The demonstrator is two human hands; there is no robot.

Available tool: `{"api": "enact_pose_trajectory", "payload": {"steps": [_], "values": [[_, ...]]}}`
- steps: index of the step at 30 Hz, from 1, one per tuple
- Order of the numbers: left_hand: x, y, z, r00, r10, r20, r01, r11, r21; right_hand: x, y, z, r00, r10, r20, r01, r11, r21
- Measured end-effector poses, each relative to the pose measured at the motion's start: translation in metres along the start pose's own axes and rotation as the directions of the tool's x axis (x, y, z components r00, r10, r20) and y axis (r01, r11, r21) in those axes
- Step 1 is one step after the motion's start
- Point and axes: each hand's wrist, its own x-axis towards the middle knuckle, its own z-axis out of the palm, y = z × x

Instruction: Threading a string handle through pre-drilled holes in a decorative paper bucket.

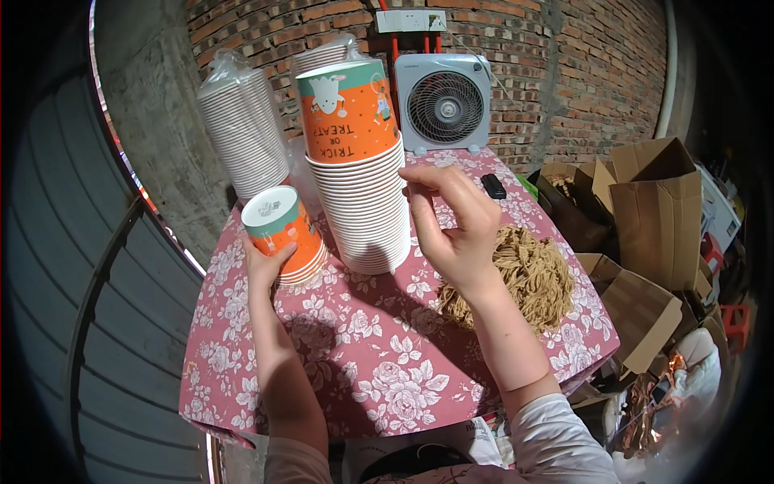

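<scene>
My left hand (267,262) is wrapped round the side of a short stack of orange and green paper cups (292,241), which stand bottom up on the table with a white base on top. Just right of it rises a tall stack of nested paper cups (357,194), mostly white rims, its top cup orange and green with printed figures and upside-down lettering. My right hand (455,218) is raised at the right side of the tall stack. Its thumb and forefinger are pinched together by the rims; anything between them is too small to make out.
A floral pink tablecloth (395,387) covers the table. Behind are a plastic-wrapped cup stack (242,129) and a grey box fan (446,105). A heap of tan strands (532,278) and a small black object (493,186) lie right. Cardboard boxes (657,218) crowd the floor beyond.
</scene>
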Motion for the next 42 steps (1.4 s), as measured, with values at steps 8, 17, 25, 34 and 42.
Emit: {"api": "enact_pose_trajectory", "payload": {"steps": [8,17,25,34,42], "values": [[-0.015,0.044,-0.029,0.919,-0.041,0.392,0.11,0.982,-0.154,0.001,0.003,-0.006,0.999,0.032,0.006,-0.032,0.999,-0.024],[-0.044,0.121,-0.087,0.964,0.205,0.171,-0.227,0.966,0.12,-0.002,0.022,0.029,0.973,0.227,-0.043,-0.221,0.97,0.1],[-0.057,0.123,-0.107,0.855,0.269,0.444,-0.31,0.95,0.022,0.066,0.095,0.087,0.9,0.407,0.154,-0.404,0.913,-0.054],[-0.064,0.129,-0.122,0.853,0.216,0.475,-0.235,0.972,-0.021,0.092,0.1,0.11,0.894,0.433,0.11,-0.424,0.9,-0.095],[-0.068,0.136,-0.119,0.837,0.165,0.522,-0.172,0.984,-0.034,0.116,0.114,0.115,0.922,0.336,0.19,-0.327,0.942,-0.081]]}}
